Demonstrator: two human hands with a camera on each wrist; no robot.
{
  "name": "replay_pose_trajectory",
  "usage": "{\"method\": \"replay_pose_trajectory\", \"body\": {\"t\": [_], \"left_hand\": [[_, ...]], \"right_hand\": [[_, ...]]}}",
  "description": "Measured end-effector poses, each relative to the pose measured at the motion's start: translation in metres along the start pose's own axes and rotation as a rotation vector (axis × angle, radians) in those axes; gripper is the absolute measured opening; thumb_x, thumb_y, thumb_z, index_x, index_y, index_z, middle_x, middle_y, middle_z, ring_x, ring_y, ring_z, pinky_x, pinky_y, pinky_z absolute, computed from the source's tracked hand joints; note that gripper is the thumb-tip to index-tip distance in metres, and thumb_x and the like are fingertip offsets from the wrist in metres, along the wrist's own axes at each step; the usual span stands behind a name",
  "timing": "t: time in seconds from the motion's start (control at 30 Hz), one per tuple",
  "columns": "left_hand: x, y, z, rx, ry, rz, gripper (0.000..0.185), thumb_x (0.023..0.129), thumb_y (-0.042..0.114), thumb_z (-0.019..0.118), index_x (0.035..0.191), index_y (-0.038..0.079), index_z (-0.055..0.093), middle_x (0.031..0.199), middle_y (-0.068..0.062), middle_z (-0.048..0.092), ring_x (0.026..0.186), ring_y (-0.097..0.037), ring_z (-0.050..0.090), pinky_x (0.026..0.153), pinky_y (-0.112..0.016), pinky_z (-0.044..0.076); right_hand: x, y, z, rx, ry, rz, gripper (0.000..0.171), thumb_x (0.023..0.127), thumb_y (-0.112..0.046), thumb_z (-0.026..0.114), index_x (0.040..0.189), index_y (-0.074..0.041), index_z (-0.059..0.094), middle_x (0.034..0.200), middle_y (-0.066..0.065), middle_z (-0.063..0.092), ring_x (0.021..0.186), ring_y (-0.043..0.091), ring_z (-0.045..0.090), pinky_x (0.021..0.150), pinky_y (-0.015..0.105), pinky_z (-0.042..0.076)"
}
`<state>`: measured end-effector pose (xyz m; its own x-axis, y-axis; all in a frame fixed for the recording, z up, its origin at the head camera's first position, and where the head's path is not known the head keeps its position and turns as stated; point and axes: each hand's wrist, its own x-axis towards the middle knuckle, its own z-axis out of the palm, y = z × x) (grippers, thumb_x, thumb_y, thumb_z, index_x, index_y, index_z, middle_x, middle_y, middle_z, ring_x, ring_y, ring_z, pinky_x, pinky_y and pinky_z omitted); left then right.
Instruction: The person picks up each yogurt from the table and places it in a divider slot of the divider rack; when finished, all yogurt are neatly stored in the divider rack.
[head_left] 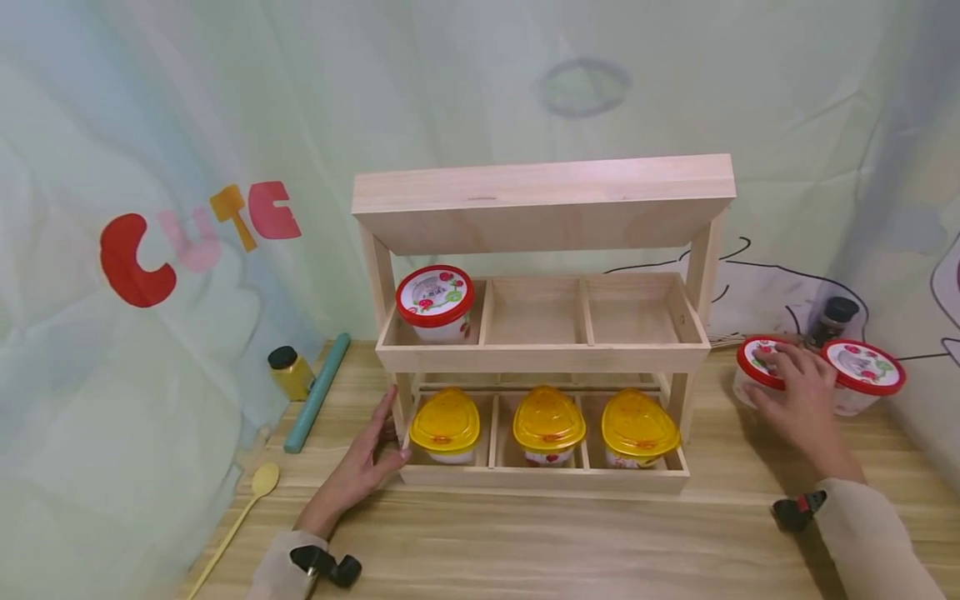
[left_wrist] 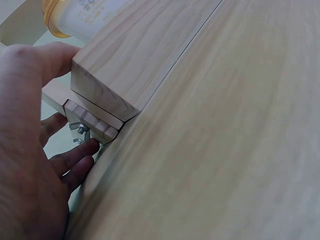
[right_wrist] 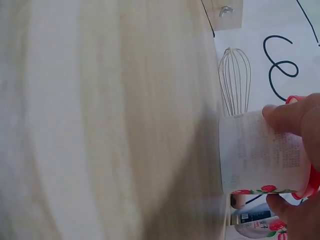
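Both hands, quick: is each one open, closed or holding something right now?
Left hand: holding the wooden rack at its lower left corner.
Right hand: holding a red-lidded tub.

Matt wd. rack [head_left: 540,360], glossy plast. yel. lids [head_left: 549,423]

The tabletop [head_left: 540,533] shows tan wood grain with paler bands running left to right; a two-tier wooden rack [head_left: 543,360] stands at its far middle. On the left are a yellow jar [head_left: 294,379], a slanting teal rod [head_left: 317,396] and, nearer, a long-handled yellow spoon [head_left: 266,479]. At the far right are two red-lidded tubs [head_left: 862,368], a black-capped bottle [head_left: 834,317] and a pale whisk [right_wrist: 234,82].
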<state>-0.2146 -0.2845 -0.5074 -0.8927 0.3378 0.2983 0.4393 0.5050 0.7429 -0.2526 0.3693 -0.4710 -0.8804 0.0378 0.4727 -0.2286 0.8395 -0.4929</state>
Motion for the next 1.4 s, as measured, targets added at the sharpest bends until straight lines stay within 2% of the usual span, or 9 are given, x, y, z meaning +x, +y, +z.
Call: {"method": "replay_pose_trajectory", "body": {"t": [0.17,0.33,0.4,0.67,1.0,1.3,1.4], "left_hand": [[0.001,0.0,0.0,0.021,0.0,0.004,0.103,0.1,0.016,0.071,0.175,0.03,0.002,0.179,-0.024,0.022,0.148,-0.049,0.051,0.118,-0.071,0.04],[0.0,0.0,0.0,0.045,0.005,0.008,0.103,0.1,0.014,0.072,0.175,0.028,0.003,0.177,-0.024,0.027,0.144,-0.043,0.055,0.12,-0.04,0.044],[0.0,0.0,0.0,0.042,0.003,0.005,0.103,0.1,0.014,0.072,0.175,0.028,0.003,0.176,-0.024,0.028,0.144,-0.042,0.055,0.119,-0.033,0.043],[-0.001,-0.001,0.0,0.044,0.002,-0.007,0.102,0.1,0.016,0.072,0.175,0.03,0.003,0.178,-0.023,0.026,0.146,-0.044,0.054,0.121,-0.042,0.041],[-0.001,-0.003,0.0,0.033,0.007,0.028,0.103,0.099,0.013,0.072,0.175,0.026,0.004,0.177,-0.024,0.027,0.145,-0.045,0.053,0.118,-0.024,0.038],[-0.001,-0.003,0.0,0.033,0.005,0.032,0.102,0.099,0.013,0.072,0.175,0.025,0.004,0.174,-0.025,0.032,0.142,-0.043,0.056,0.117,-0.028,0.044],[-0.001,-0.002,0.0,0.028,0.003,0.031,0.102,0.099,0.012,0.072,0.175,0.025,0.004,0.174,-0.026,0.032,0.141,-0.043,0.056,0.116,-0.028,0.045]], "right_hand": [[0.0,0.002,0.002,0.007,0.031,0.005,0.06,0.086,0.001,0.082,0.14,0.005,0.058,0.155,0.04,0.042,0.149,0.063,0.022,0.121,0.083,0.013],[0.002,-0.005,-0.001,0.018,0.081,0.015,0.059,0.087,0.002,0.081,0.142,0.005,0.06,0.155,0.04,0.044,0.149,0.06,0.027,0.123,0.081,0.014],[0.005,-0.012,-0.006,0.022,0.111,0.019,0.06,0.088,0.001,0.08,0.144,0.003,0.06,0.156,0.038,0.044,0.15,0.059,0.028,0.124,0.081,0.015],[0.011,-0.042,-0.029,0.029,0.219,-0.07,0.063,0.08,0.004,0.084,0.14,0.0,0.065,0.156,0.033,0.049,0.151,0.055,0.031,0.125,0.08,0.017],[0.011,-0.075,-0.05,0.043,0.265,-0.137,0.065,0.081,0.001,0.084,0.143,-0.007,0.066,0.162,0.024,0.05,0.155,0.049,0.033,0.123,0.082,0.022],[0.01,-0.095,-0.064,0.083,0.296,-0.172,0.071,0.076,0.005,0.086,0.144,-0.01,0.067,0.162,0.023,0.051,0.155,0.046,0.034,0.118,0.081,0.032],[0.011,-0.103,-0.069,0.076,0.309,-0.181,0.075,0.076,0.006,0.086,0.146,-0.012,0.067,0.163,0.022,0.051,0.155,0.044,0.035,0.121,0.073,0.035]]}}
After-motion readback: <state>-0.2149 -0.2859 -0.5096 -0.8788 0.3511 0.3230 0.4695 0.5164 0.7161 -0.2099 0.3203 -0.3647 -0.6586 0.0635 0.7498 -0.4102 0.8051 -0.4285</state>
